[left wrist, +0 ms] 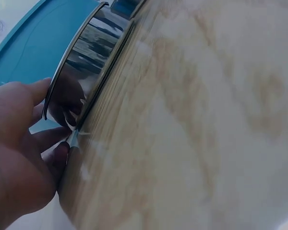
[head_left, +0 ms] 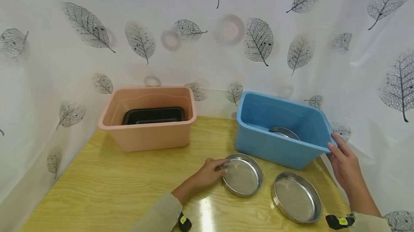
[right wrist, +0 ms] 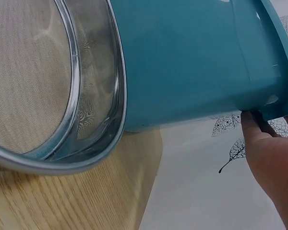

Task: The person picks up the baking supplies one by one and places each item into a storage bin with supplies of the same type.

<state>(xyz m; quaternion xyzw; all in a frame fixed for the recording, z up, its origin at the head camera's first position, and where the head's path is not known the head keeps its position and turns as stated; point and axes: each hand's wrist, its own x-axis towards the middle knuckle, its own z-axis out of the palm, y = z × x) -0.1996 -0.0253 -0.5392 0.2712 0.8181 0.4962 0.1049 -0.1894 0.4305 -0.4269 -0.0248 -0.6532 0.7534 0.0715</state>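
My left hand (head_left: 208, 171) pinches the left rim of a round metal sieve (head_left: 242, 176) that rests on the table in front of the blue tub. In the left wrist view the fingers (left wrist: 41, 91) lie against the sieve's shiny side wall (left wrist: 89, 52). With my right hand (head_left: 345, 158) I grip the right corner of the blue plastic tub (head_left: 271, 149) by its rim. Another metal sieve (head_left: 282, 131) shows inside that tub, partly hidden by the front wall. A further sieve (head_left: 297, 198), its fine mesh (right wrist: 26, 72) plain in the right wrist view, sits nearer me.
At the back left of the wooden table (head_left: 129, 189) stands a pink tub (head_left: 155, 137) with a black tray (head_left: 153, 114) in it. A white sheet with leaf prints (head_left: 210, 59) hangs behind and along both sides.
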